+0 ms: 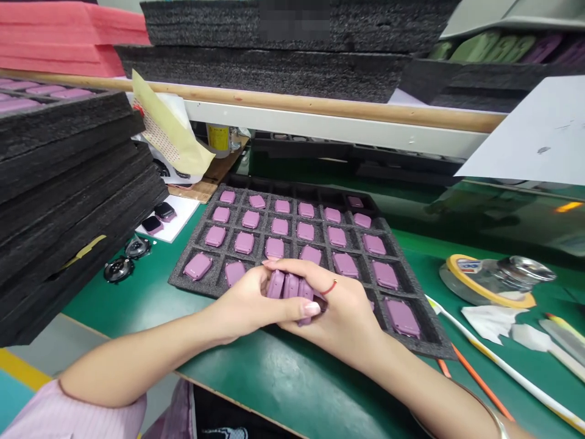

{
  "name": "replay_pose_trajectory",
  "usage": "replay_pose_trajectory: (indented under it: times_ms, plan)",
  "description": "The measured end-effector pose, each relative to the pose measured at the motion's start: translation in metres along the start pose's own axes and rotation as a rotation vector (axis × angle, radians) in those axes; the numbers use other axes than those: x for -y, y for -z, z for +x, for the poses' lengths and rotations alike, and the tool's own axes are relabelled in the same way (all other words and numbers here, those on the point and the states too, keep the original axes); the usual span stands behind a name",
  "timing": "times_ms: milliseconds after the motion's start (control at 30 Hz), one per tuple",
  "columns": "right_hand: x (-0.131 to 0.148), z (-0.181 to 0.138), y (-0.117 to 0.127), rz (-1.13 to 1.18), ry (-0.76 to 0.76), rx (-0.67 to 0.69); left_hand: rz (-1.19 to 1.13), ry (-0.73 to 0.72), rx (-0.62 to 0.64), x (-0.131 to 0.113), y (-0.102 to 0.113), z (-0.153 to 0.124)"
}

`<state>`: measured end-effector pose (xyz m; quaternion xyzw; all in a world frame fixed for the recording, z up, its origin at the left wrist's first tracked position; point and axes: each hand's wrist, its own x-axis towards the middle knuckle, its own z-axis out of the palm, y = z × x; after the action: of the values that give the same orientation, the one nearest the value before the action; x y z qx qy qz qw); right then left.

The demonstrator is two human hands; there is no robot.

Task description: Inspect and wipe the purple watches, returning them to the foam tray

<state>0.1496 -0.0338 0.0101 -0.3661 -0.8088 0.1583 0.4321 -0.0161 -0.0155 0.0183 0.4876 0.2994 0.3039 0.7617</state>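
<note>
My left hand [249,303] and my right hand [340,311] meet above the near part of a black foam tray [192,281]. Between them they press together a small row of lilac smartwatch cases [289,286], standing on edge. How many are in the row is hard to tell, as the fingers hide part of it. Several more lilac cases [267,227] lie flat in the tray's square compartments, in rows. A few compartments near my hands are hidden. My right hand has a thin red ring on one finger.
Tall stacks of black foam trays [68,183] stand at the left, with pink foam sheets [59,39] behind. A wooden rail [320,103] crosses the back. On the green mat [137,311] lie round watch parts; at right, a tape-rimmed glass dish [493,280], wipes and swabs.
</note>
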Motion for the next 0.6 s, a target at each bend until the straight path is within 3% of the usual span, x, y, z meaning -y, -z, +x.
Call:
replay_pose_trajectory:
  times_ms: [200,600]
  plan:
    - [0.0000,-0.0003,0.0019,0.122,-0.021,-0.021,0.201,-0.040,-0.013,-0.0054,-0.0031,-0.0077]
    - [-0.0033,-0.0025,0.0035,0.172,0.104,0.009,0.139,-0.099,0.012,-0.0072,-0.0045,-0.0073]
